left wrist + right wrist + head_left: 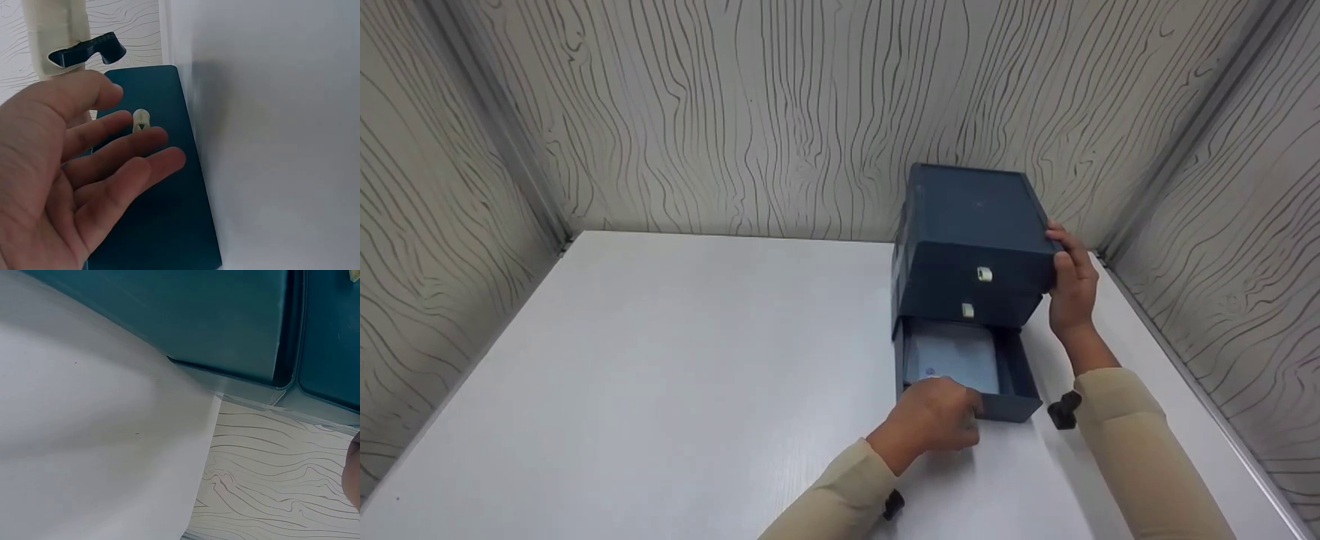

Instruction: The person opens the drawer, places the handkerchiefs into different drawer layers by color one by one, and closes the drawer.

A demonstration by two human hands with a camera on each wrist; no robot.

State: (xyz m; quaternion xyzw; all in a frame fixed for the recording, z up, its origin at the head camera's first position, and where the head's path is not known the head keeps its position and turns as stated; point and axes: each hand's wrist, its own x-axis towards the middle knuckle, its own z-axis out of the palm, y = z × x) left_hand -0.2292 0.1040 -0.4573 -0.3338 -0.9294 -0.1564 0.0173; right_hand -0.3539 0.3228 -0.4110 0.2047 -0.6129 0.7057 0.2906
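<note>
A dark blue drawer cabinet (pixel 979 214) stands at the back right of the table, its bottom drawer (pixel 1011 407) pulled out. Inside the drawer lies a pale, flat rectangular thing (pixel 956 356) with a small purple mark; its kind is unclear. At the drawer's front is my left hand (pixel 934 416). In the left wrist view its fingers curl loosely before the drawer front (pixel 163 214), and the light-coloured knob (pixel 141 119) shows beyond them. My right hand (pixel 1072 289) holds the cabinet's right side, fingers at the top edge and thumb by the front corner.
Two closed drawers with pale knobs (pixel 984 274) sit above the pulled-out one. The white table (pixel 697 375) extends to the left. Wood-patterned panels (pixel 772 112) enclose the back and sides. A black wrist mount (pixel 1063 411) projects from the right sleeve.
</note>
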